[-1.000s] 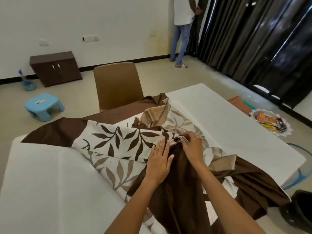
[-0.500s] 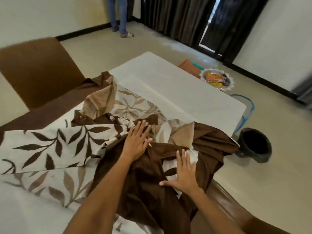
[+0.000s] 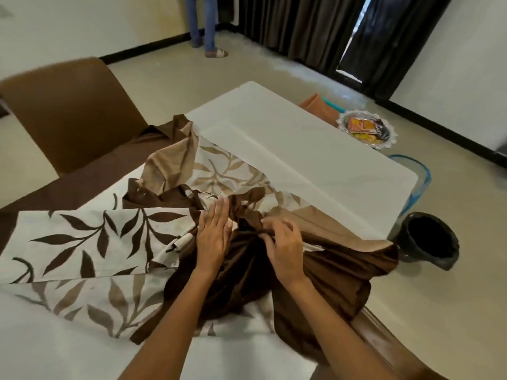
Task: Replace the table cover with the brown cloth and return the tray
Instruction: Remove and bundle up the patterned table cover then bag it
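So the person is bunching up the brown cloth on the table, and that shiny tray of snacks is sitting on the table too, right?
Not quite. In the head view the tray of snacks sits off the table, beyond its far right edge, apparently on something lower. The rest holds: the left hand lies flat on the brown cloth while the right hand pinches a gathered fold.

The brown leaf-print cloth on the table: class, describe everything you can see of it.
The brown leaf-print cloth looks like soft woven fabric, with cream panels of dark and tan leaves and plain brown borders. It lies half unfolded and bunched on the white table. The left hand rests flat on it; the right hand pinches a dark fold.
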The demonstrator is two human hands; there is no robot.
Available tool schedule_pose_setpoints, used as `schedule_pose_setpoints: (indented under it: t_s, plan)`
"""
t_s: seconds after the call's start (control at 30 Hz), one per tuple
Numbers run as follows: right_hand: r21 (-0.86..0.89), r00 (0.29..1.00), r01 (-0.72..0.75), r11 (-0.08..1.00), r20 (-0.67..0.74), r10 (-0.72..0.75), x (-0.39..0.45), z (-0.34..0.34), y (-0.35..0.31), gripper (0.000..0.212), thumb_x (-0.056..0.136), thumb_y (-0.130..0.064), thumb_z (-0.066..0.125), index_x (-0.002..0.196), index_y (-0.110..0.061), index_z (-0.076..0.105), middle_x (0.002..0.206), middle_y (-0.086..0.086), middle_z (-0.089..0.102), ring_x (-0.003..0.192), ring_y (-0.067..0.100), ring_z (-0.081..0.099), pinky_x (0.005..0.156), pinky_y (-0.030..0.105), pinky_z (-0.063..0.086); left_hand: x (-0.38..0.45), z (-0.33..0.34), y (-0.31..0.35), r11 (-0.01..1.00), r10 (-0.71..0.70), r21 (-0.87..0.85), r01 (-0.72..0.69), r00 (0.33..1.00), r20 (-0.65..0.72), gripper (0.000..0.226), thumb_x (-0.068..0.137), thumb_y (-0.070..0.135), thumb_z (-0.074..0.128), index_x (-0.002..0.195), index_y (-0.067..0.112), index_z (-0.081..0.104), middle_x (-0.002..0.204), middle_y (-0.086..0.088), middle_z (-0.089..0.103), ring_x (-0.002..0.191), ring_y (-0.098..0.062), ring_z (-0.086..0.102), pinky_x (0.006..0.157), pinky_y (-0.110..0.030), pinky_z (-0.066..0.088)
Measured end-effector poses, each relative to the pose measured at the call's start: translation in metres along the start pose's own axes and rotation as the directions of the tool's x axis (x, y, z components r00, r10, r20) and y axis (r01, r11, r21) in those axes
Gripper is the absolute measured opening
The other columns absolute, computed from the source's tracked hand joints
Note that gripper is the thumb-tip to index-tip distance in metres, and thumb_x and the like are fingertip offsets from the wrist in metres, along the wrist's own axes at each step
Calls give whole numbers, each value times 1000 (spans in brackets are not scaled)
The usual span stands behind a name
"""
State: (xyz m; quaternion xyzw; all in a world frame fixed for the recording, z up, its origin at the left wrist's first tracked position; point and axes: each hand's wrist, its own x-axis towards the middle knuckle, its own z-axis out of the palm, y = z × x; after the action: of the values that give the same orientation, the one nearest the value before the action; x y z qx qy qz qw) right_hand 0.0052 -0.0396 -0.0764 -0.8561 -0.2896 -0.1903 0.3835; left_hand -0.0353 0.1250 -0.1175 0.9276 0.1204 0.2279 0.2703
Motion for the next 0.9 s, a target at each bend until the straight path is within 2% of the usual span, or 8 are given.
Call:
schedule_pose_setpoints:
  t_s: [0.13, 0.23, 0.3, 0.43, 0.57, 0.67, 0.8, 0.9]
  plan:
    - [122, 999, -11, 993, -29, 14, 69, 20, -49, 24, 76, 0, 71, 98, -6, 63, 84, 2, 69, 89, 6, 48, 89, 28, 37, 21, -47, 12, 969, -172, -215, 120, 954, -244, 58, 102, 45, 9, 149, 15, 26, 155, -1, 25, 145, -12, 12, 119, -34, 1]
    - [136, 945, -86, 987, 325, 38, 86, 53, -58, 42, 80, -4, 68, 118, -11, 52, 96, 3, 69, 94, 15, 60, 92, 36, 46, 35, -72, 12, 976, -197, -147, 161, 938, -287, 60, 101, 48, 10, 150, 17, 22, 158, -1, 18, 146, -12, 6, 118, -29, -4]
    - [114, 877, -95, 989, 480, 29, 77, 67, -52, 51, 79, -4, 67, 125, -14, 46, 102, 3, 67, 97, 19, 61, 88, 41, 49, 37, -70, 9, 987, -145, 32, 155, 968, -207, 58, 101, 47, 11, 151, 20, 19, 159, -1, 13, 147, -15, 4, 118, -33, -2]
    - [154, 971, -91, 984, 235, 53, 36, 48, -30, 36, 86, -21, 63, 120, -19, 52, 119, -5, 57, 113, 9, 51, 99, 39, 42, 17, -28, -17, 942, -58, 336, 8, 988, 141, 58, 102, 45, 3, 148, 23, 30, 156, -8, 21, 144, -25, 18, 116, -41, 9]
    - [-275, 909, -67, 959, 380, 172, -8, 22, 19, 118, 60, -89, 48, 149, -19, 17, 158, 4, 6, 146, 26, 0, 112, 54, -11, 5, -6, -44, 902, -122, 431, 15, 967, 222, 59, 102, 41, 2, 146, 21, 35, 153, -10, 28, 142, -27, 25, 114, -40, 8]
    - [-457, 732, -158, 875, 540, 414, -27, 9, 51, 144, 43, -95, 49, 150, -20, -12, 155, 5, -20, 143, 29, -16, 107, 55, -14, 0, 3, -49, 896, -133, 442, 37, 973, 188, 57, 102, 41, 4, 147, 22, 34, 154, -9, 27, 142, -25, 21, 114, -40, 9]
    - [-330, 910, -166, 929, 312, 274, -29, 5, 59, 62, 80, -34, 66, 135, -19, 41, 112, 14, 65, 102, 35, 61, 93, 52, 48, -5, 8, -51, 907, -121, 418, 54, 983, 136, 54, 101, 39, 11, 147, 21, 33, 154, -9, 26, 142, -25, 22, 115, -37, 7]
    - [-193, 990, -113, 975, 59, 127, 4, 14, 34, 39, 80, -13, 40, 111, -11, 63, 73, 9, 68, 79, 21, 56, 82, 43, 54, -7, 9, -51, 925, -103, 374, 65, 991, 83, 52, 97, 31, 24, 147, 17, 34, 155, -8, 24, 142, -23, 20, 115, -37, 7]
